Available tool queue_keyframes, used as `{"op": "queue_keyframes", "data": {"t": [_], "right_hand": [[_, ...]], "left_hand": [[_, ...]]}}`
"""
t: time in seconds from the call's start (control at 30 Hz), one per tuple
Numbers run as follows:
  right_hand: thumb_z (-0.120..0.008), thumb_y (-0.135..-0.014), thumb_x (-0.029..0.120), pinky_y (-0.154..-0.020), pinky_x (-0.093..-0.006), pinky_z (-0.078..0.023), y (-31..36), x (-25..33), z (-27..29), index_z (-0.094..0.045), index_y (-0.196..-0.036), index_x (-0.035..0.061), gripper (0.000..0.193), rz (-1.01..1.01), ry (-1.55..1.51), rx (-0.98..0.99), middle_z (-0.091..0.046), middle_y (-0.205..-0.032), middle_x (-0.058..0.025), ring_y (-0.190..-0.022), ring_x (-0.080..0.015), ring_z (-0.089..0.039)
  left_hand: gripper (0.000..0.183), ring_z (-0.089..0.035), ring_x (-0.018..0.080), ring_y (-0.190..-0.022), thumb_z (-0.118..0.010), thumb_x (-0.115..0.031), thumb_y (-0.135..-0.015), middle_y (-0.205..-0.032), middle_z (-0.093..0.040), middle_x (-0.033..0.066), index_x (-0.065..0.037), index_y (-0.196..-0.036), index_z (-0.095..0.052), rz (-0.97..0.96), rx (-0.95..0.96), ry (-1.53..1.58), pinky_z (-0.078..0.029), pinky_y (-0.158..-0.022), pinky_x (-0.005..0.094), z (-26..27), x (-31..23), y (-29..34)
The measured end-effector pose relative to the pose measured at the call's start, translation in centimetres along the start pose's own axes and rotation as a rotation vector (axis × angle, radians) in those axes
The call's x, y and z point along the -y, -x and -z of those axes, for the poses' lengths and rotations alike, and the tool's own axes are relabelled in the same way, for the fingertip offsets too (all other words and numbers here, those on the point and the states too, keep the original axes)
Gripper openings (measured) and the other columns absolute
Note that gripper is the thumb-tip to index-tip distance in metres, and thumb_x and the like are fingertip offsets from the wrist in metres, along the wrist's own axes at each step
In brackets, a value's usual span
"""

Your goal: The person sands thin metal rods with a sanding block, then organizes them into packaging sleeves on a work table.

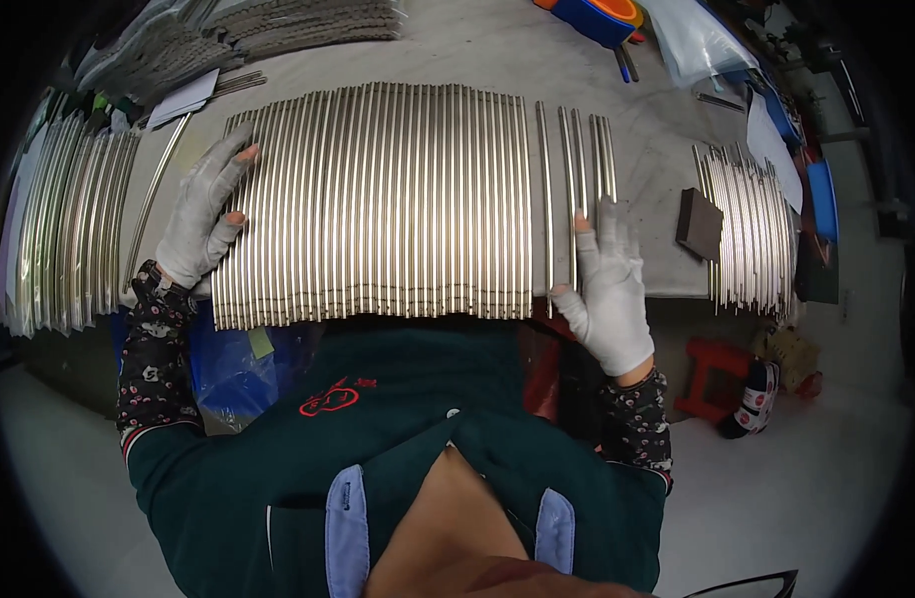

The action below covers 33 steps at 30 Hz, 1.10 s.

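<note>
A wide row of shiny metal rods [378, 204] lies side by side across the table in front of me, their near ends at its front edge. My left hand [200, 211], in a white glove with some bare fingertips, rests spread at the row's left edge, thumb and fingertips touching the outer rods. Just right of the row lie several separate rods [569, 149] with gaps between them. Over their near part my right hand [611, 284], gloved the same way, lies flat with fingers stretched out and thumb apart. It covers part of those rods, and neither hand grips anything.
Bagged rods [69, 224] are stacked at the left, near a single rod [158, 194]. A bundle of thinner rods [752, 234] with a dark block [699, 223] lies right. Grey bundles [308, 25], a blue-orange container [597, 18] and clear plastic [692, 40] are at the back.
</note>
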State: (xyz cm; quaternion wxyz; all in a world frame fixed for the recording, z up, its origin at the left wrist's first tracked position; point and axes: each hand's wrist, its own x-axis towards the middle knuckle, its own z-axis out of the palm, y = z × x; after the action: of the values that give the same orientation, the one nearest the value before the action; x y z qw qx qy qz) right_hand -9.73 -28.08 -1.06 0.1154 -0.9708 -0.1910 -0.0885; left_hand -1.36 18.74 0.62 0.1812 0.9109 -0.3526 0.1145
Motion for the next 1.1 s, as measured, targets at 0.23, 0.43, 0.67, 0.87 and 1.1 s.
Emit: {"op": "queue_keyframes", "data": {"t": [0.23, 0.43, 0.67, 0.87, 1.1], "right_hand": [[-0.063, -0.085, 0.033, -0.098, -0.0448, -0.043, -1.1, -0.1, 2.6, -0.053, -0.13, 0.0037, 0.054, 0.157, -0.434, -0.128, -0.055, -0.128, -0.0207, -0.115, -0.0395, -0.055], [-0.072, -0.073, 0.009, -0.076, -0.0408, -0.047, -0.1, -0.9, 1.2, -0.066, -0.099, 0.0058, 0.027, 0.12, -0.236, -0.27, -0.065, -0.098, -0.0083, -0.088, -0.0285, -0.061], [-0.074, -0.073, 0.018, -0.073, -0.0406, -0.047, -0.9, -0.7, -0.4, -0.067, -0.092, 0.0105, 0.021, 0.203, -0.183, -0.285, -0.065, -0.095, -0.0054, -0.085, -0.0274, -0.06], [-0.073, -0.074, 0.021, -0.068, -0.0406, -0.049, -1.6, -0.7, -0.3, -0.066, -0.09, 0.0106, 0.02, 0.287, -0.234, -0.31, -0.065, -0.094, -0.0047, -0.084, -0.0279, -0.061], [-0.074, -0.074, 0.019, -0.074, -0.0406, -0.048, -1.9, -0.5, 0.0, -0.067, -0.089, 0.011, 0.019, 0.302, -0.182, -0.22, -0.066, -0.093, -0.004, -0.086, -0.0274, -0.061]], "left_hand": [[0.078, -0.041, 0.0398, -0.133, -0.03, -0.068, -0.094, -0.146, -0.04, 0.0217, -0.009, -0.144, -0.041, 0.085, 0.0, 0.033, -0.034, -0.109, 0.0462, -0.6, 0.4, 0.7], [0.082, -0.041, 0.0382, -0.134, -0.031, -0.07, -0.092, -0.148, -0.039, 0.0206, -0.006, -0.143, -0.043, 0.115, 0.003, 0.053, -0.035, -0.109, 0.0461, -1.0, 0.9, 1.4], [0.087, -0.041, 0.0372, -0.134, -0.032, -0.074, -0.09, -0.148, -0.038, 0.02, -0.006, -0.143, -0.042, 0.127, 0.006, 0.084, -0.035, -0.109, 0.047, -1.1, 0.8, 1.5], [0.079, -0.042, 0.036, -0.134, -0.036, -0.067, -0.093, -0.148, -0.04, 0.0183, -0.006, -0.143, -0.041, 0.074, -0.017, 0.073, -0.036, -0.109, 0.0461, -1.1, 1.2, 1.8], [0.08, -0.044, 0.0374, -0.132, -0.035, -0.067, -0.093, -0.147, -0.041, 0.0198, -0.005, -0.143, -0.041, 0.088, -0.01, 0.094, -0.036, -0.108, 0.0457, -1.0, 1.1, 1.8]]}}
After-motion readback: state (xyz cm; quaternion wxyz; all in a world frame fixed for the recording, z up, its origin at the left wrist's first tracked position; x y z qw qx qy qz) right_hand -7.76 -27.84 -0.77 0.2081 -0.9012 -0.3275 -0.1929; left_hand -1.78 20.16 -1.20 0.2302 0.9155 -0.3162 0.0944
